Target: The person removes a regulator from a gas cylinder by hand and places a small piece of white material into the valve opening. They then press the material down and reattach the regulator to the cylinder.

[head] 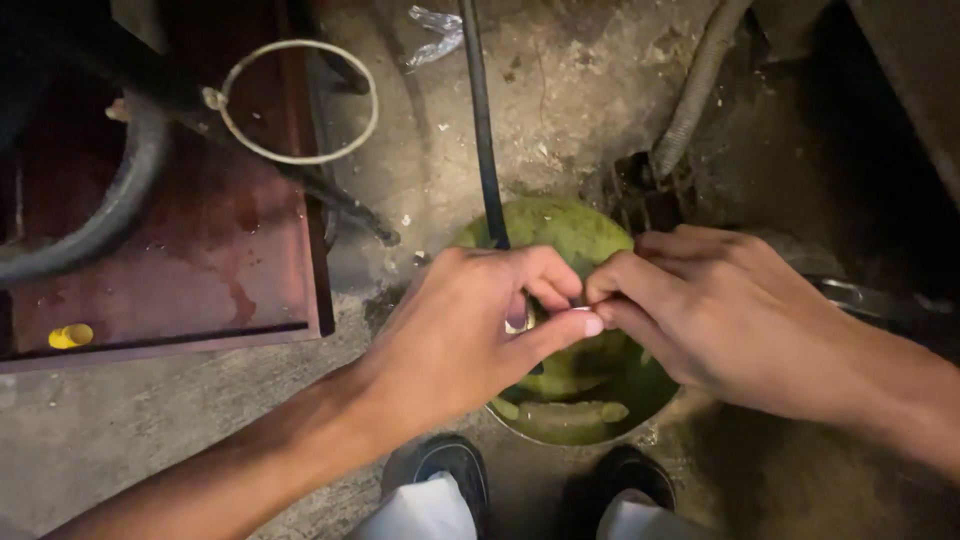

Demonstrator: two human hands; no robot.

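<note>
My left hand (470, 330) and my right hand (715, 310) meet above a round green bowl (575, 235) on the concrete floor. Their fingertips pinch one small pale object (582, 312) between them; it is too small and too covered to tell what it is. Inside the bowl lie greenish long pieces (565, 412) in green liquid. A thin black hose (483, 130) runs down from the top of the view to the bowl's far rim, passing behind my left hand.
A dark red metal stand (200, 250) sits at the left with a wire ring (298, 100), a thick black tube (120, 200) and a small yellow cap (70, 336). A ribbed grey hose (690, 90) leads to a drain. My two black shoes (450, 470) stand below the bowl.
</note>
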